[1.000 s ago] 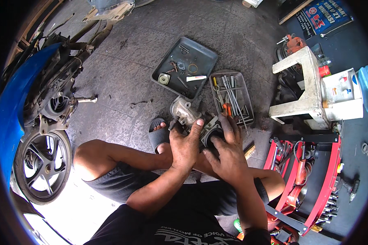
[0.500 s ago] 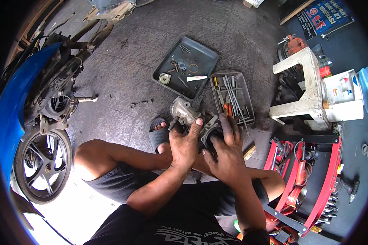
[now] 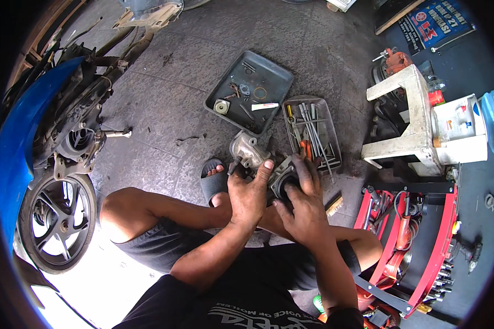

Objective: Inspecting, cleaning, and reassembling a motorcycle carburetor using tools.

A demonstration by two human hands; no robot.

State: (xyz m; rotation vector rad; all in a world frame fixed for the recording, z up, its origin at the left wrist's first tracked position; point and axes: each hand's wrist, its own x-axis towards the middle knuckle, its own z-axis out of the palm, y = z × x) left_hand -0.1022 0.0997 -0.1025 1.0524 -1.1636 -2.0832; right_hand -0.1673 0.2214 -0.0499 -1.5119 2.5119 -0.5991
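Between my two hands, above my lap, is a grey metal engine part (image 3: 246,149) with a rounded, tube-like end pointing away from me. My left hand (image 3: 247,197) is wrapped round its left side, thumb on top. My right hand (image 3: 307,208) grips the right side, its darkened fingers bent over a black round opening (image 3: 282,185). The underside of the part is hidden by my hands. Beyond it lies a black tray (image 3: 280,74) with small screws, a gasket, a thin ring, a square pale piece and a white tube (image 3: 264,106).
A tool tray (image 3: 338,143) with long wrenches and orange-handled pliers touches the black tray. A brush (image 3: 334,206) lies right of my knee. Further right stand a white stool (image 3: 414,88) and a red tool rack (image 3: 436,257). A motorcycle wheel (image 3: 57,225) and blue panel are at left.
Almost nothing differs. The fingers of my right hand have shifted slightly on the engine part, which both hands still hold.
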